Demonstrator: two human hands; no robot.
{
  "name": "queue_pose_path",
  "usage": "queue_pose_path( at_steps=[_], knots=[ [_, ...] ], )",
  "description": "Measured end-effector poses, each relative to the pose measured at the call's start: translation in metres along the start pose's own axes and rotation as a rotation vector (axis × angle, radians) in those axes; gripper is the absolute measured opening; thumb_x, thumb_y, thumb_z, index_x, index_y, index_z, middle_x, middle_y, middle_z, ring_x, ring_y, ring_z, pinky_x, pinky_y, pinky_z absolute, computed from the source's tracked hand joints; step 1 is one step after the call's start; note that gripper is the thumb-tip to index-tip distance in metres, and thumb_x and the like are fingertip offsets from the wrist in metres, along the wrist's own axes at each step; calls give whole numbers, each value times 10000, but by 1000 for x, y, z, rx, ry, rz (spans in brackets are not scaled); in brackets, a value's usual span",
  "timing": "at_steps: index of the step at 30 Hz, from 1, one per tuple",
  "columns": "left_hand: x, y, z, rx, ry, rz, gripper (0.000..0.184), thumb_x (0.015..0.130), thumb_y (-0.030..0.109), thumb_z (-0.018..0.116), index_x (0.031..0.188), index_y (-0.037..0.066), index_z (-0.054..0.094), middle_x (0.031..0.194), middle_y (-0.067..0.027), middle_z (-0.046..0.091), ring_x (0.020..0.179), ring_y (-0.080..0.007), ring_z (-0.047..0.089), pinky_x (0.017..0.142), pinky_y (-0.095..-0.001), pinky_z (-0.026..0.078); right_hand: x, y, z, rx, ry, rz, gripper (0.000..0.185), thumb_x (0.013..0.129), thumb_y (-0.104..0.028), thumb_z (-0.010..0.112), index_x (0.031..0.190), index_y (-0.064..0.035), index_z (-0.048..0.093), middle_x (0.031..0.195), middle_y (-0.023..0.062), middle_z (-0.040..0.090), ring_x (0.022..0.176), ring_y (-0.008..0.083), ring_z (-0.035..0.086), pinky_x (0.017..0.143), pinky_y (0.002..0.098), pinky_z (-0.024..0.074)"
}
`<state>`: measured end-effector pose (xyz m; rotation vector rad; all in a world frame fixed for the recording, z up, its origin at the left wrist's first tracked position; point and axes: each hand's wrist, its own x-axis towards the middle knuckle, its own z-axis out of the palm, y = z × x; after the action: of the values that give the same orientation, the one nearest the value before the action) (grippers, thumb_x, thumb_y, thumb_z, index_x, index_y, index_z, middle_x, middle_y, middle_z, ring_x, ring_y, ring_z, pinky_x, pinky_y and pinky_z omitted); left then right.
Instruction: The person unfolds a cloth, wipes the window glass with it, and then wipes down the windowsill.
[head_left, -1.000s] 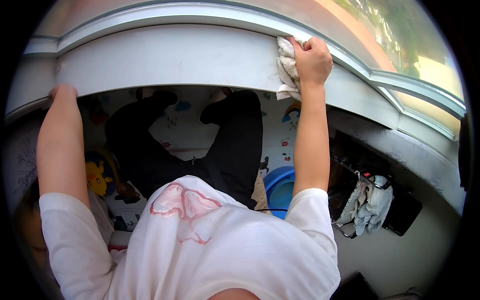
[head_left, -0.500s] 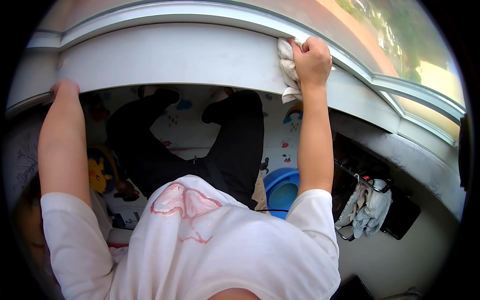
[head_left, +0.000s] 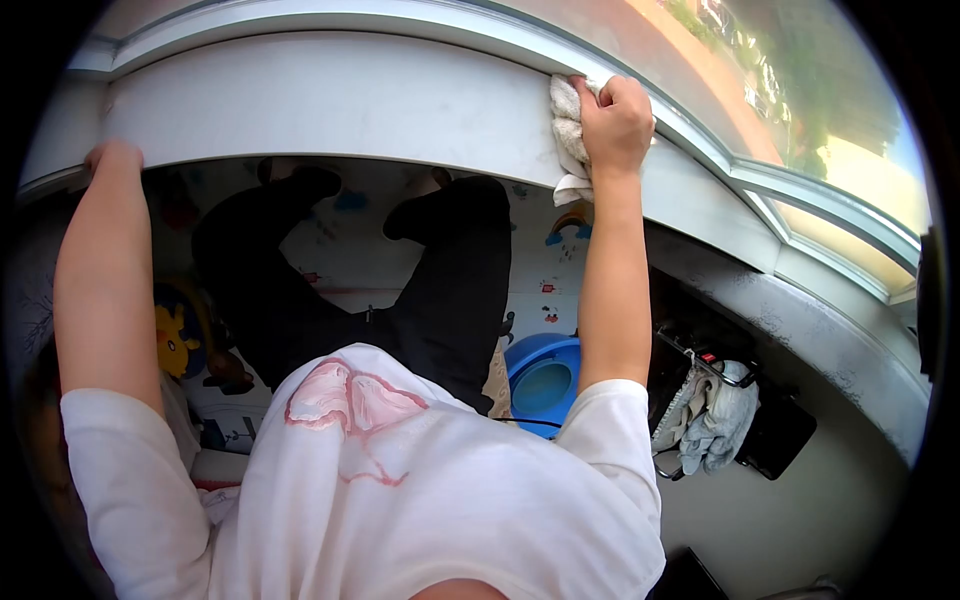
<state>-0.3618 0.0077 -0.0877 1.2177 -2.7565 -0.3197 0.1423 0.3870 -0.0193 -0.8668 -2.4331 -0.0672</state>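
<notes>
My right hand (head_left: 617, 125) is closed on a bunched white cloth (head_left: 568, 125), pressing it onto the white windowsill (head_left: 330, 95) close to the window frame. One end of the cloth hangs over the sill's front edge. At the sill's far left, my left hand (head_left: 115, 157) rests on the front edge. Its fingers are hidden from view, so how they are curled does not show.
Below the sill, a blue basin (head_left: 545, 385) with water stands on the patterned floor mat (head_left: 535, 290). Grey cloths (head_left: 720, 420) hang on a dark metal frame to the right. Window glass (head_left: 740, 90) borders the sill.
The whole view has shifted slightly, so most things appear a little further left. My right hand stays on the cloth at nearly the same spot on the sill; my left hand remains at the edge.
</notes>
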Motion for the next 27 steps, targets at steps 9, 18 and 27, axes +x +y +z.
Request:
queue_pose_path(
  at_steps=[9, 18, 27],
  knots=[
    [-8, 1, -3, -8, 14, 20, 419, 1035, 192, 400, 1435, 106, 491, 1373, -141, 625, 1171, -294, 673, 937, -413, 576, -2, -5, 0, -67, 49, -13, 460, 728, -305, 895, 623, -100, 496, 688, 35, 529, 707, 284, 562, 597, 433, 454],
    [-5, 4, -1, 6, 13, 28, 415, 1036, 195, 400, 1430, 105, 494, 1375, -145, 622, 1167, -298, 675, 932, -412, 580, 3, -14, 0, -1, 65, -89, 477, 762, -350, 878, 622, -87, 506, 651, 32, 523, 677, 283, 551, 601, 428, 452],
    [-11, 9, -7, -1, 26, 35, 411, 1037, 198, 399, 1425, 103, 497, 1376, -149, 619, 1162, -302, 677, 928, -411, 584, -11, -1, 6, 153, 148, -62, 151, 763, -254, 782, 830, -131, 726, 908, 49, 629, 880, 270, 596, 775, 397, 503]
  ],
)
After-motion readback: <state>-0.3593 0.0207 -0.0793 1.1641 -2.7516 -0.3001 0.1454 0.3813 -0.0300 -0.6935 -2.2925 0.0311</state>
